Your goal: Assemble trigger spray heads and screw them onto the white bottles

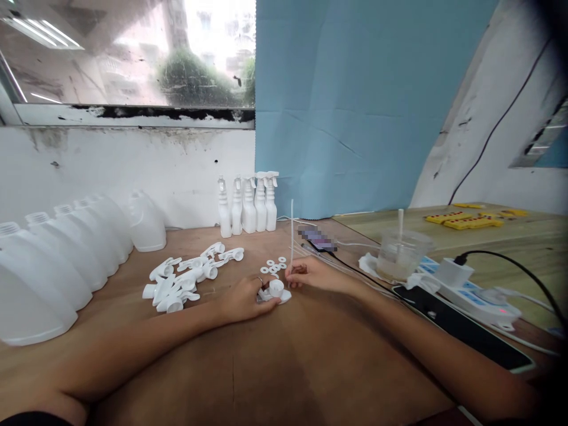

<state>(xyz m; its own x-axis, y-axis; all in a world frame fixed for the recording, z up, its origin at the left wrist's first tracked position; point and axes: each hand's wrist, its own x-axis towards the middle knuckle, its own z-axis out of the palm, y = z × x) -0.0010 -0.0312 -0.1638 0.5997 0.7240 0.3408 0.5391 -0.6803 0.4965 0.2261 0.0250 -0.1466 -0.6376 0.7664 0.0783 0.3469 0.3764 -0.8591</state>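
My left hand (243,300) is closed around a white spray trigger head (276,289), which lies low over the tabletop with its round cap facing up. Between the fingertips of my right hand (306,273) a thin white dip tube (291,234) stands nearly upright, just right of the spray head and apart from its cap. Several small white ring washers (274,266) lie on the table just beyond both hands. To the left of my left hand is a loose pile of white trigger heads (181,277).
Large white bottles (57,254) line the left side. Several assembled spray bottles (248,207) stand by the wall. On the right are a phone (317,238), a plastic cup (403,251), a power strip (474,299), a dark flat device (461,328) and cables. Yellow pieces (464,220) lie farther back.
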